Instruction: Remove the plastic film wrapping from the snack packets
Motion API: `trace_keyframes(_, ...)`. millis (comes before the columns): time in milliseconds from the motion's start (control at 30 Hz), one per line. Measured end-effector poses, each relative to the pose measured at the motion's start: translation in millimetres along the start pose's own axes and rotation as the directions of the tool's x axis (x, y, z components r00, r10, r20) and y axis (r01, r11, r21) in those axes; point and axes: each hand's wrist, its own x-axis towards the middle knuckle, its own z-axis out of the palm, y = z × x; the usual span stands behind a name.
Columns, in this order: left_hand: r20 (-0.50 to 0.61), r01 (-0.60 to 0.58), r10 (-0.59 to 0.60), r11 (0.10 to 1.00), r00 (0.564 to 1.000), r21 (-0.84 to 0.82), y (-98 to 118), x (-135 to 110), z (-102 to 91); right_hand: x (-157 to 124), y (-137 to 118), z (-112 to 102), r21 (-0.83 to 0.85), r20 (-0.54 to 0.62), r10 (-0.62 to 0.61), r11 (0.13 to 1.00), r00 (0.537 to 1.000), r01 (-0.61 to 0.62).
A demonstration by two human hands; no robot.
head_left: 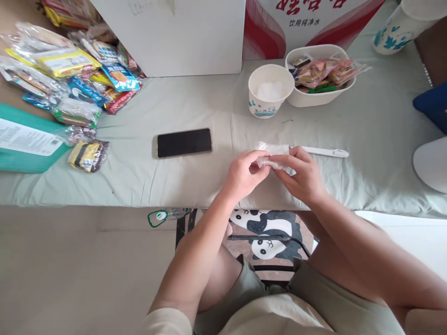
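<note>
Near the front edge of the cloth-covered surface, my left hand (246,172) and my right hand (300,174) pinch a crinkled clear plastic wrapper (274,160) between thumbs and fingers. Whether anything is inside the wrapper I cannot tell. Beyond my fingers, a pale, flat piece (279,148) shows on the cloth, partly hidden by the wrapper. A white plastic strip-like handle (326,151) sticks out to the right of my right hand; its other end is covered by the hand. Farther back stands a paper cup (267,104) with something white in it.
A black phone (184,142) lies left of my hands. Behind the cup is a white tub (314,100) of small packets. Packaged snacks (66,63) are heaped at the left beside a green package (28,144). White (185,37) and red-white boxes (300,28) stand at the back.
</note>
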Motion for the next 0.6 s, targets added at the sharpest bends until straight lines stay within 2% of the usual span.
trace_keyframes(100,-0.119,-0.156,0.192,0.954,0.974,0.258,-1.5,-2.0,-2.7,1.7,-5.2,1.4,-0.095,-0.114,0.009,0.995,0.993,-0.020)
trace_keyframes(133,-0.141,-0.190,0.238,0.938,0.961,0.292,-1.1,-2.4,-3.5,2.4,-7.6,0.6,-0.089,-0.115,0.009,0.996,0.993,-0.019)
trace_keyframes(200,-0.119,-0.236,0.273,0.938,0.955,0.255,0.4,-2.3,-4.6,3.8,-12.3,-2.8,-0.016,-0.034,0.029,0.999,0.999,-0.029)
trace_keyframes(300,-0.056,-0.143,0.149,0.985,0.987,0.096,1.7,-0.6,-4.6,9.0,-15.4,-10.5,0.115,0.125,0.049,0.991,0.991,-0.063)
trace_keyframes(367,-0.080,-0.051,0.050,0.999,0.996,-0.016,1.0,1.6,-4.0,20.6,-12.8,-16.7,0.153,0.165,0.046,0.986,0.985,-0.072)
trace_keyframes(467,-0.159,-0.038,0.007,0.981,0.987,-0.191,-0.2,5.5,-4.1,60.3,-3.7,-28.0,0.103,0.077,0.154,0.981,0.985,-0.161)
trace_keyframes(533,-0.191,-0.041,-0.008,0.966,0.982,-0.254,0.3,7.6,-5.0,99.7,2.4,-36.0,-0.028,-0.031,0.291,0.956,0.956,-0.292)
trace_keyframes(600,-0.193,-0.022,-0.031,0.964,0.981,-0.265,1.4,8.5,-5.8,141.3,7.0,-42.1,-0.150,-0.023,0.295,0.944,0.955,-0.295)
